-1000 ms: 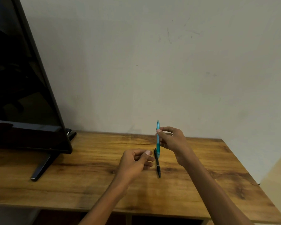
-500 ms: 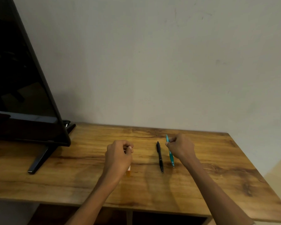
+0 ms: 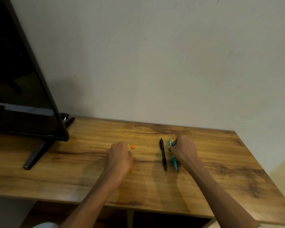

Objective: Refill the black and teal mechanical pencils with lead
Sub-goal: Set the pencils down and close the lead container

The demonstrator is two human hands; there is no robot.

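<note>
Right hand (image 3: 183, 149) on teal pencil (image 3: 174, 160) beside black pencil (image 3: 163, 154)

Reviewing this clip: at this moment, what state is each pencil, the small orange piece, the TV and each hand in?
black pencil: lying flat on the table, untouched.
teal pencil: lying on the table beside the black one, right hand on it.
orange cap: lying loose on the table.
TV: screen dark.
left hand: closed over something orange, mostly hidden.
right hand: fingers on the teal pencil.

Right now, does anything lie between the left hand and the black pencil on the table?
Nothing visible does. Bare wood separates the left hand from the black pencil; the small orange piece sits farther back, off that line.
</note>
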